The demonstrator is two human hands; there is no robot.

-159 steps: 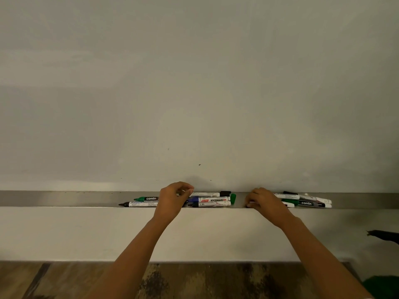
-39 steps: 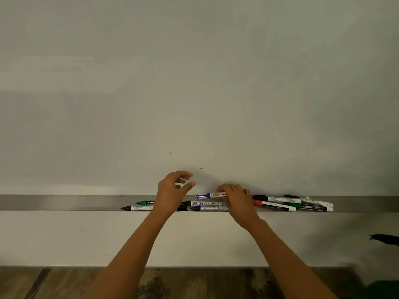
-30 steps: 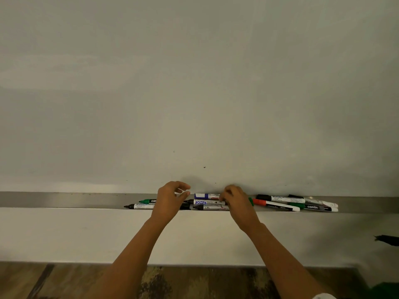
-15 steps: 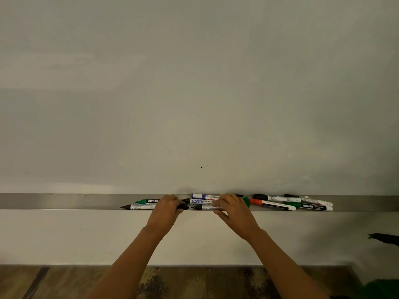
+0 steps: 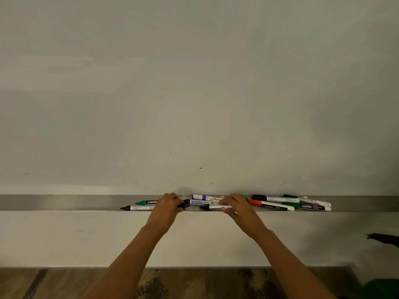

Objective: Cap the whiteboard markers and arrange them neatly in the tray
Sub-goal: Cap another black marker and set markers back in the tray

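A long metal tray [image 5: 64, 202] runs under the whiteboard and holds several markers. My left hand [image 5: 167, 209] is closed on a black cap [image 5: 184, 205] at the tray's front edge. My right hand [image 5: 236, 209] grips an uncapped black marker [image 5: 212, 207] whose tip points left toward the cap, a short gap apart. Behind them lie a blue-capped marker [image 5: 204, 197] and a DOMS marker [image 5: 200, 202]. Left of my left hand lie a green camlin marker [image 5: 146, 202] and an uncapped black marker [image 5: 135, 207]. To the right lie a red marker [image 5: 269, 206] and a green camlin marker [image 5: 306, 206].
The whiteboard [image 5: 194, 93] fills the view above the tray. Below it is a pale wall band [image 5: 64, 238], then a wooden floor [image 5: 183, 283]. A dark object [image 5: 384, 238] pokes in at the right edge, with something green [image 5: 382, 288] in the bottom right corner.
Both hands have come down from the back of the tray to its front edge. My right hand has taken up the front black marker, and my left hand now holds a black cap beside its tip.
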